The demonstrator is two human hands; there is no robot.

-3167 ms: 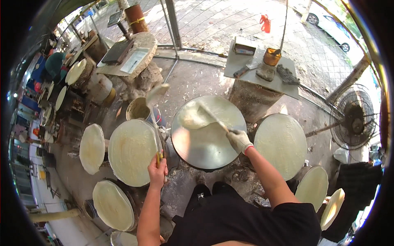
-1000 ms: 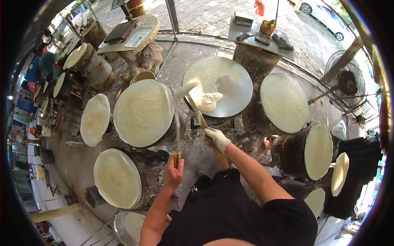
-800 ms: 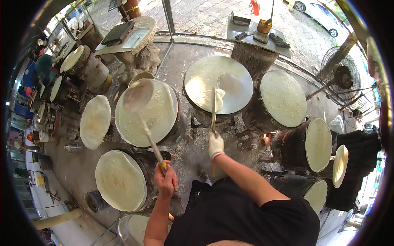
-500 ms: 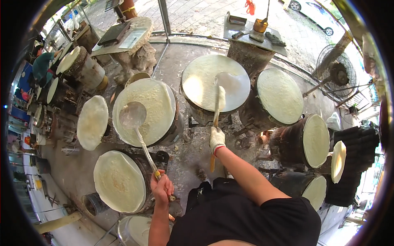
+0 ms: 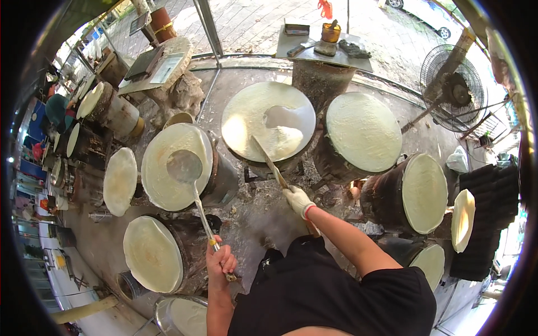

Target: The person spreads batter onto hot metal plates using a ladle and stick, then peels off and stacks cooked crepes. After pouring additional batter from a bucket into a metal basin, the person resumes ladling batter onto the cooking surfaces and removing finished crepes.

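Note:
Bare, my left hand (image 5: 222, 262) is wrapped round the long handle of a metal ladle (image 5: 202, 215). The ladle's round bowl hangs over or rests on a pale crepe (image 5: 159, 151) on the left round griddle; I cannot tell which. In a white glove with a red cuff, my right hand (image 5: 297, 201) grips a long flat-bladed spatula (image 5: 270, 162). Its tip reaches the near part of the middle griddle (image 5: 302, 103), beside a heap of pale batter (image 5: 283, 141). A greyish, thinly coated patch (image 5: 280, 116) lies behind that heap.
More round griddles with pale sheets stand around me, such as the right one (image 5: 364, 131) and the lower left one (image 5: 151, 255). A caged fan (image 5: 457, 89) stands at the far right. Behind the middle griddle is a small table (image 5: 308, 53). A metal basin (image 5: 174, 313) sits near my left forearm.
The spatula has swung so its blade slants left, and the batter heap lies bare on the griddle. My view has shifted; the ladle stays over the left griddle.

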